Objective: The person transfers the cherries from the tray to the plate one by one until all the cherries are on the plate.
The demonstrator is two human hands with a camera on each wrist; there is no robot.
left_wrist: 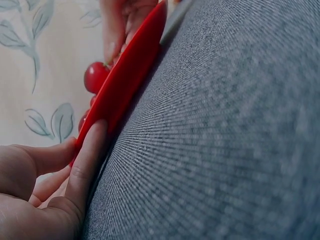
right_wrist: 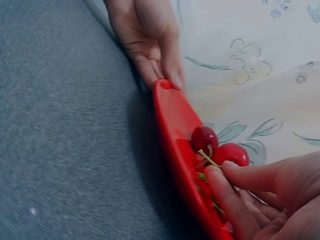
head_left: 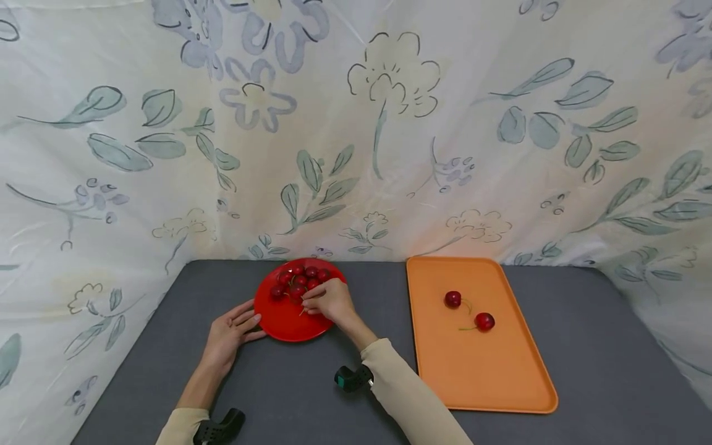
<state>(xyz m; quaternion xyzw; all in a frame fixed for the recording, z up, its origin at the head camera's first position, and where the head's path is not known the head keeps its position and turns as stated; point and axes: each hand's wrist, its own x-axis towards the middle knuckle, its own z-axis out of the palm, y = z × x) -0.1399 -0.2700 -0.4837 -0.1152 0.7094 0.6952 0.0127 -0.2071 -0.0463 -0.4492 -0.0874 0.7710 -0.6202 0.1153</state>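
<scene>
A round red plate [head_left: 289, 330] holds several dark red cherries [head_left: 298, 279] with green stems, heaped toward its far side. My left hand [head_left: 227, 337] grips the plate's left rim, thumb above and fingers underneath, as the left wrist view shows. Over the right part of the plate, my right hand [head_left: 332, 303] pinches a green cherry stem [right_wrist: 209, 159] between thumb and index fingertip. A bright red cherry [right_wrist: 232, 154] sits right beside those fingertips, with a darker cherry [right_wrist: 204, 137] next to it.
An orange rectangular tray [head_left: 478, 377] lies to the right of the plate. On it are two cherries with stems, a nearer cherry [head_left: 484, 321] and a farther cherry [head_left: 453, 300]. Grey cloth [head_left: 289, 389] covers the table, and a floral curtain [head_left: 389, 154] hangs behind.
</scene>
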